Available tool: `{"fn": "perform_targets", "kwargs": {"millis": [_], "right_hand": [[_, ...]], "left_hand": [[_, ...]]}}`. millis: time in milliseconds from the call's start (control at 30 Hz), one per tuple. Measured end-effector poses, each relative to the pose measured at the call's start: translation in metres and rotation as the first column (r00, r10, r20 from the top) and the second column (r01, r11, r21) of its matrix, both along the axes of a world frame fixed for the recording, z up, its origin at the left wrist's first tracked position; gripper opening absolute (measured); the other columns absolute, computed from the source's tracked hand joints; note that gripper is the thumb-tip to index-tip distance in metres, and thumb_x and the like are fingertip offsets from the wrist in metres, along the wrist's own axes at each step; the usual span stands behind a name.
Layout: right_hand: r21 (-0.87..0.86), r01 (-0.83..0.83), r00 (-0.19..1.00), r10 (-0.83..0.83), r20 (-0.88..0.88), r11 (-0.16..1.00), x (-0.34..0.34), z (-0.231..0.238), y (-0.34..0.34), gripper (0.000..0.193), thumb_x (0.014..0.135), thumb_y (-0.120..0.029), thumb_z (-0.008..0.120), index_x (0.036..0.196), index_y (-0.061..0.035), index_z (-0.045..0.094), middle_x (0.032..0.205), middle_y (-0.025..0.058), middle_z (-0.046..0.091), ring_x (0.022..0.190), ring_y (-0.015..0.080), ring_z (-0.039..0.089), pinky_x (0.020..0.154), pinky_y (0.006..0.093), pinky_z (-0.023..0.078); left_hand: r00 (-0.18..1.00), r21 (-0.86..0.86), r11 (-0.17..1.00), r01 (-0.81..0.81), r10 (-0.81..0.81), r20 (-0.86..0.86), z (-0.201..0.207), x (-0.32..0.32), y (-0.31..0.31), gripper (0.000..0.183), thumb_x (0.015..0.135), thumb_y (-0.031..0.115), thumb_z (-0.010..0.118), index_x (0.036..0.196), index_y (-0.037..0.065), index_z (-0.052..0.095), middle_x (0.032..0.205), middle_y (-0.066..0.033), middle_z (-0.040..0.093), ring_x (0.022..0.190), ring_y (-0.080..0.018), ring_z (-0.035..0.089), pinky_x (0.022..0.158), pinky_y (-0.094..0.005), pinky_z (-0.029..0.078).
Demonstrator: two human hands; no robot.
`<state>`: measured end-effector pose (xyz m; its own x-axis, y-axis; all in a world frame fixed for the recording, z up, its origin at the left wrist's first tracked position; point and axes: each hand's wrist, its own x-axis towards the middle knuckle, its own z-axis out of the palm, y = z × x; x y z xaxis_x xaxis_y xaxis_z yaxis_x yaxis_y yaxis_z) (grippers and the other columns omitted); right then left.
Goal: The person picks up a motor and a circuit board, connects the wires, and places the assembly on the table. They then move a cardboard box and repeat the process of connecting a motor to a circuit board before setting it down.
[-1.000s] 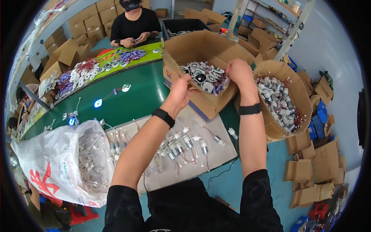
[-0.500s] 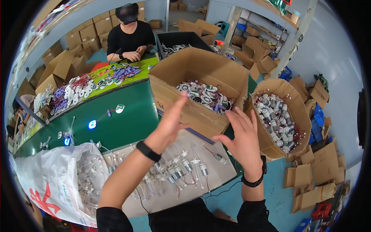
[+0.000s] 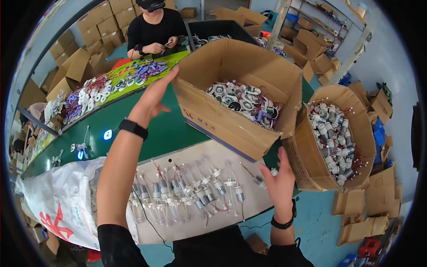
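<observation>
Gripping a tilted cardboard box [image 3: 222, 115] at two points: left hand [image 3: 153, 100] spread open against its upper left corner, right hand [image 3: 278, 182] open under its lower front edge. Contents: loose white round parts and wires; judged fairly heavy, walls stiff yet bendable, best held at corners and base. Beneath: a pale board [image 3: 249, 200] carrying rows of small motors [image 3: 195, 191] on a green worktop [image 3: 164, 133]. Adjacent: second open box [image 3: 307, 164], white sack [image 3: 58, 204], a seated person [image 3: 155, 26], stacked cartons, blue floor.

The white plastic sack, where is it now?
In the head view, the white plastic sack lies at lower left, beside the left forearm and the pale board of small motors.
</observation>
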<state>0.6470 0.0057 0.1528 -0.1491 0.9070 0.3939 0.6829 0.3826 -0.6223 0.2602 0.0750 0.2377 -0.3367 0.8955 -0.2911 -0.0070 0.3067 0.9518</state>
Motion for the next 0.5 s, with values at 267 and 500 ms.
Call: {"fn": "perform_targets", "kwargs": {"millis": [267,500], "right_hand": [[-0.126,0.055,0.998,-0.057,-0.012,0.99,-0.02,-0.034,0.037,0.063,0.092,-0.017,0.069,0.146,-0.0041,0.04,0.115,0.0292,0.064,0.1,0.0464,0.064,0.08,0.0484,0.054],[0.084,0.195,0.975,-0.184,-0.123,0.977,0.003,-0.038,0.053,0.051,0.094,-0.007,0.06,0.143,-0.003,0.044,0.117,0.0284,0.063,0.106,0.0474,0.062,0.09,0.0475,0.052]], "left_hand": [[0.96,0.01,0.995,-0.096,0.09,0.265,-0.029,-0.005,0.004,0.066,0.091,0.05,0.054,0.144,0.014,0.041,0.144,-0.0165,0.04,0.133,-0.0453,0.039,0.096,-0.0656,0.042],[0.979,0.046,0.994,0.094,-0.101,0.177,-0.017,0.048,-0.037,0.045,0.095,0.043,0.047,0.128,0.014,0.052,0.116,-0.0069,0.056,0.105,-0.0289,0.058,0.086,-0.0491,0.049]]}}
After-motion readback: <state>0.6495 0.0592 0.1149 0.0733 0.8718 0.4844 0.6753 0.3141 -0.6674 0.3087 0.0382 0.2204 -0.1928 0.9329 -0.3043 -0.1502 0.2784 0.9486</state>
